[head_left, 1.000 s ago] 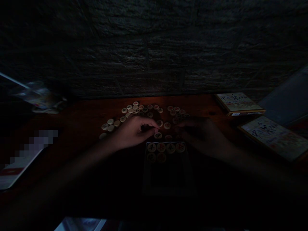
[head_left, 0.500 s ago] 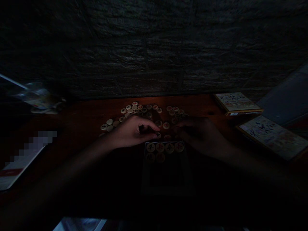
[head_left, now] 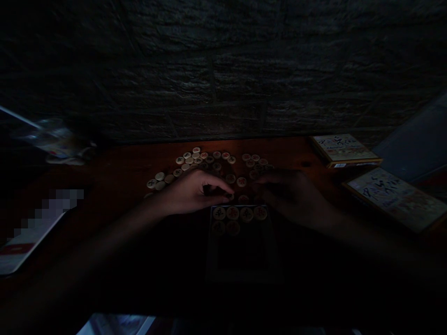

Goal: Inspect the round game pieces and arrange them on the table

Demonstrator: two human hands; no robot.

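My left hand [head_left: 195,193] reaches in from the left, its thumb and index finger closed on the edges of a round xiangqi piece [head_left: 230,197] just behind a shallow box [head_left: 275,265]. Within that box lie several pieces with red or black characters: a full back row, where a black piece [head_left: 219,213] takes the left corner, and two more in front. My right hand [head_left: 293,193] is beside the box's back right corner, fingers bent toward the loose pieces. Deep shadow hides its fingertips and whatever they touch. Between the hands sits a red-marked piece [head_left: 241,182].
Several loose pieces [head_left: 185,167] spread over the wooden table [head_left: 139,156] toward the brick wall [head_left: 230,79]. Two printed boxes, a farther one [head_left: 345,146] and a nearer one [head_left: 394,195], lie at the right. At the left are a clear cup with a straw [head_left: 57,142] and a flat pale object [head_left: 31,242].
My left thumb and index finger have come closer together around the piece, covering more of it. My right hand stays almost where it was.
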